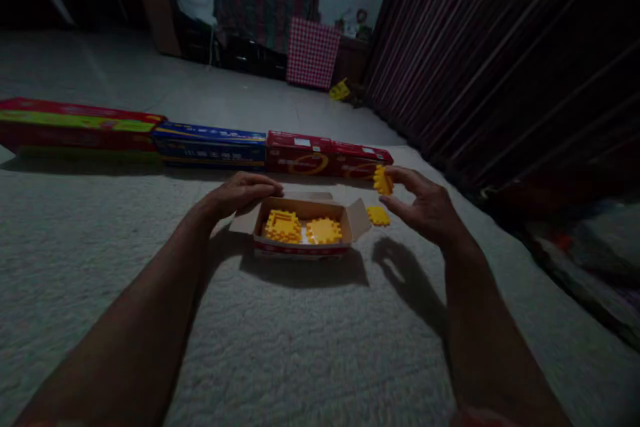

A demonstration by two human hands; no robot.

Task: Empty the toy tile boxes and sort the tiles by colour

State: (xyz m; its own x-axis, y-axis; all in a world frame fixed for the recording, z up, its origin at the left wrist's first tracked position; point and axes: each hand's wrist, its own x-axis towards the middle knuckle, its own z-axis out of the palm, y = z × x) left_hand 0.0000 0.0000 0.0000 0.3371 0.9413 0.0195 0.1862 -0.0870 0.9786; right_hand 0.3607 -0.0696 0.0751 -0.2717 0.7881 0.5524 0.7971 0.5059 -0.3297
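Observation:
An open cardboard box (304,251) sits on the pale fabric surface with its flaps spread. Inside it are a left stack of yellow toothed pieces (283,225) and a right group of similar pieces (324,231). My left hand (239,195) rests at the box's back left corner, fingers close together at the flap, with no piece visible in it. Right of the box, my right hand (420,203) pinches a yellow toothed piece (383,181) between thumb and fingers, raised off the surface. Another flat yellow piece (379,216) lies just below it, beside the right flap.
Behind the box runs a row of long boxes: a red and green one (85,130), a blue one (213,146) and red ones (305,155). A dark curtain (480,47) hangs at the right. Farther back is a checked cloth (313,53).

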